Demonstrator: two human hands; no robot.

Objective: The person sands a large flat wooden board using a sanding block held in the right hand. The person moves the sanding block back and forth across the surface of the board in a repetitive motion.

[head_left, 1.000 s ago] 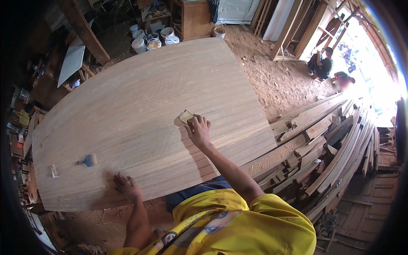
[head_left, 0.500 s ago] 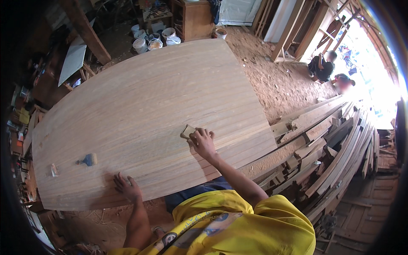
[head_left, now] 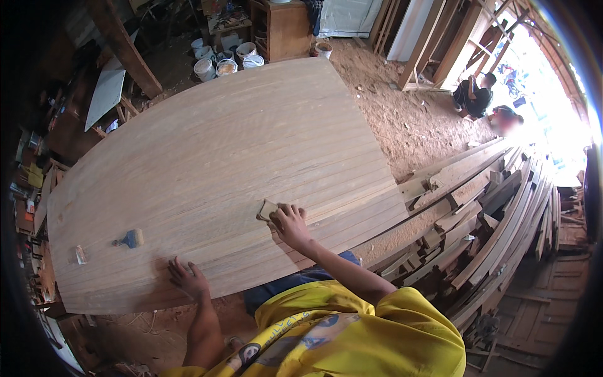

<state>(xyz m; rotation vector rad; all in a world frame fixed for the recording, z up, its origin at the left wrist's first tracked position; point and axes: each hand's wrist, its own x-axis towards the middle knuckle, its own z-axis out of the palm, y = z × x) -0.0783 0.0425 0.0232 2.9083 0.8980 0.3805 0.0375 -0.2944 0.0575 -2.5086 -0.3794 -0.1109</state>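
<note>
A broad pale wooden panel [head_left: 207,144] with long grain lines lies flat in front of me. My right hand [head_left: 289,224] presses a small tan, squarish piece of sandpaper [head_left: 268,209] onto its surface, right of the middle; fingers and thumb are closed on its right side. Nearer the front edge, my left hand [head_left: 187,276] rests on the wood, fingers spread and holding nothing. Beyond it to the left lies a paintbrush [head_left: 130,239] with a blue handle and light bristles. A small whitish and orange item [head_left: 80,254], too small to identify, lies near the panel's left end.
Stacked timber and offcuts [head_left: 477,213] crowd the right side. Several white buckets [head_left: 205,69] stand past the far edge, near a wooden cabinet [head_left: 290,31]. A person [head_left: 475,95] and another beside them crouch on the dirt floor [head_left: 402,119] at far right.
My right hand and the sandpaper have slid left and slightly toward me across the panel. My left hand stays in place.
</note>
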